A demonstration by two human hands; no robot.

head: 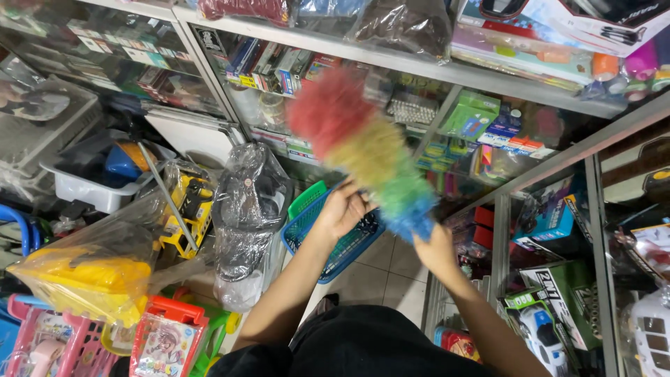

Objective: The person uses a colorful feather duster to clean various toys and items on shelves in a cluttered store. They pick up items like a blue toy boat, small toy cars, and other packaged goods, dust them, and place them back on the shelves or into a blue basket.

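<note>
Your right hand [436,249] grips the rainbow duster [366,150] at its blue base while your left hand [342,209] closes around its fluffy middle, steadying it before the glass display case [447,77].

One head-worn view, looking down and forward in a crowded shop aisle.

We see from just above our own two arms (only this one camera, so no shared ground), close to the hands [391,230], facing the glass shelves [419,70] ahead, with the tiled floor [384,272] below and packed toys [105,279] lower left.
</note>
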